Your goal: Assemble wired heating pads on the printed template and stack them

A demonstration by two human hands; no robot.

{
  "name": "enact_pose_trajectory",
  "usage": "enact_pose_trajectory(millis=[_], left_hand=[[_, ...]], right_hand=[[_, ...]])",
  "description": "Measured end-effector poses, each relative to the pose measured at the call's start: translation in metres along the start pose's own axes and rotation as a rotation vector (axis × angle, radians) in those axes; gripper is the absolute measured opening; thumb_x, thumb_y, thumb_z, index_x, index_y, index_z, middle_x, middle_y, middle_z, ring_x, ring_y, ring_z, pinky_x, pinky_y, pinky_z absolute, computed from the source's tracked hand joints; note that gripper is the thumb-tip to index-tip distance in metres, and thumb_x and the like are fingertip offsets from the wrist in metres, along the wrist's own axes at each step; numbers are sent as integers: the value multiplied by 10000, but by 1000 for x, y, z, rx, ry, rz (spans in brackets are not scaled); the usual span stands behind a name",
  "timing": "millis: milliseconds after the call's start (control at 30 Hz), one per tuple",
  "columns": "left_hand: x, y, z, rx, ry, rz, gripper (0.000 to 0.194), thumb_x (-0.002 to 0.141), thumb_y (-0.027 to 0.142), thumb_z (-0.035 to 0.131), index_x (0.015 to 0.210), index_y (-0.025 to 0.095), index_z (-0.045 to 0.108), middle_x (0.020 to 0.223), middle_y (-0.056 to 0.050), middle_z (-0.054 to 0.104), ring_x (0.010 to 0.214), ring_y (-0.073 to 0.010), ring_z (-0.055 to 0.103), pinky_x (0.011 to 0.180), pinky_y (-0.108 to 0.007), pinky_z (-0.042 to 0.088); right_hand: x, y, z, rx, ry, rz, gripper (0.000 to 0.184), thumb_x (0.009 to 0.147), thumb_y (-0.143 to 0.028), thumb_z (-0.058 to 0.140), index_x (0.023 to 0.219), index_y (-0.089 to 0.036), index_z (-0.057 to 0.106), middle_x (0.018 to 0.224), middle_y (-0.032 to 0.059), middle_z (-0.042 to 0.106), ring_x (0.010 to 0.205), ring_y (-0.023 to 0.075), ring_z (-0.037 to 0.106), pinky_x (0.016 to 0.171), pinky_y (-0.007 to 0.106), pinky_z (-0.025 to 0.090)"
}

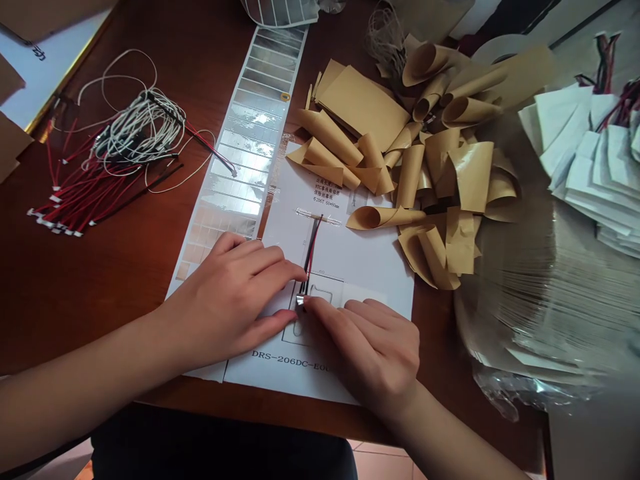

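Observation:
On a printed white sheet (370, 260) lies a thin run of black and red wires (312, 250), its upper end at a small clear-taped spot. My left hand (245, 293) rests from the left, fingers spread, the index fingertip touching the wires and the thumb apart below. A small silver foil piece (300, 300) sits at the lower end of the wires. My right hand (375, 340) has its fingers curled, with the index fingertip and thumb closed at the foil's edge. The right thumb is mostly hidden. A drawn outline is partly visible under the hands.
A strip of silver foil stickers (250, 147) runs along the sheet's left. Further left lies a bundle of red, black and white wires (135, 140). Curled brown paper pieces (415, 173) crowd the right, beside a plastic-wrapped stack (550, 300) and white pouches (585, 160).

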State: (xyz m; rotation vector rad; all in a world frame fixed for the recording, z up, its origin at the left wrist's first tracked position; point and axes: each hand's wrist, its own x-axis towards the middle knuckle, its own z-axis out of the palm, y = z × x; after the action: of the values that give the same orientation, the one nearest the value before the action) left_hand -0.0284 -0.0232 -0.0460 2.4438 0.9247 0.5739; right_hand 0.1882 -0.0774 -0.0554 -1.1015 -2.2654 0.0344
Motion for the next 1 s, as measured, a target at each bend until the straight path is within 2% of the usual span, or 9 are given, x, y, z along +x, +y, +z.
enact_pose_trajectory(millis=[367,567,800,1000], left_hand=[[0,0,0,-3,-5,-2,169,982,286,626,1107,176,657,1019,-33,719,946,-214,635,891,-382,367],[0,0,0,4,9,16,108,995,281,611,1033,189,652,977,-23,696,927,-204,620,880,-378,359],[0,1,0,-6,12,4,119,991,278,618,1067,186,624,1016,-34,705,948,-205,619,883,-374,367],[0,0,0,6,11,0,119,997,291,603,1046,187,636,1007,-37,710,938,-206,619,880,-380,367]], right_hand=[[0,0,0,-12,0,-21,148,998,-58,568,1091,-39,681,563,-27,548,545,120,367,511,319,249],[0,1,0,-21,-14,-18,168,1019,-80,540,1112,-79,681,566,-36,536,545,113,366,514,310,245],[-1,0,1,5,13,6,163,995,-57,565,1096,-45,692,570,-27,542,535,118,383,507,322,259],[0,1,1,-7,-16,-7,188,993,-73,563,1098,-72,720,567,-36,506,532,116,380,508,319,251]])
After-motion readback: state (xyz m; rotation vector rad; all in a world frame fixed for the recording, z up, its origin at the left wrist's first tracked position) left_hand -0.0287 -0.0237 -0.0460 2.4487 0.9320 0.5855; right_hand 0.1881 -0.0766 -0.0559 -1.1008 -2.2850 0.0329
